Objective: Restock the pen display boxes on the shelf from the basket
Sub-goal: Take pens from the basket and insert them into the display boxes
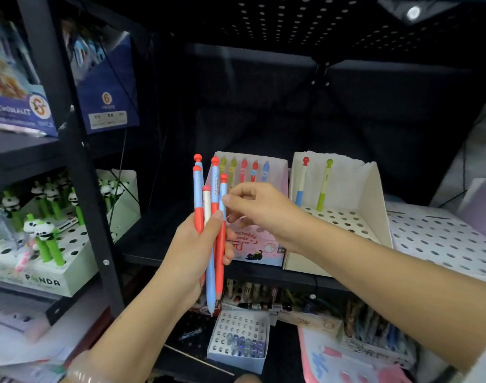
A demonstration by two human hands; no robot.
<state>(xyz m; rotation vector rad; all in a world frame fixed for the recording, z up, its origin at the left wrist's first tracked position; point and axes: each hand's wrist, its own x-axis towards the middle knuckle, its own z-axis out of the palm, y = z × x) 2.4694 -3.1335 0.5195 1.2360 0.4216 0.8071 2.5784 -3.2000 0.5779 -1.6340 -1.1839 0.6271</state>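
Both forearms are showing bare all the way into view, with no sleeves, gloves or watch on them. The left hand [200,244] is wearing no rings that can be seen, and its thumbnail is looking short and unpainted. The right hand [258,208] is likewise going bare. Down at about seven o'clock, a pale, translucent bangle [84,375] is sitting around the left wrist, half cut off by the frame edge.
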